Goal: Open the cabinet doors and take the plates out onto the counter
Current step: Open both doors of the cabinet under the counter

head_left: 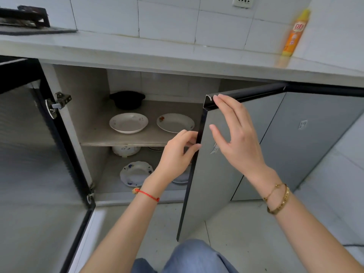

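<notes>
Fingers of left hand (177, 152) pinch the free edge of the right cabinet door (214, 174), thumb on the front, fingertips curled behind. Far left of those fingers, left door (29, 154) swung fully open. Just left and beyond them, upper shelf (118, 141): two white plates (128, 123) (175, 122) side by side, black pot (127, 99) behind. Below the fingers, lower level: blue-patterned plate (136, 173), a white dish (124, 150) further back. Right hand (236, 133) spread wide, flat against the door front, fingertips at its top corner. Counter (157, 54) above, yellow bottle (294, 34) at far right, blurred.
</notes>
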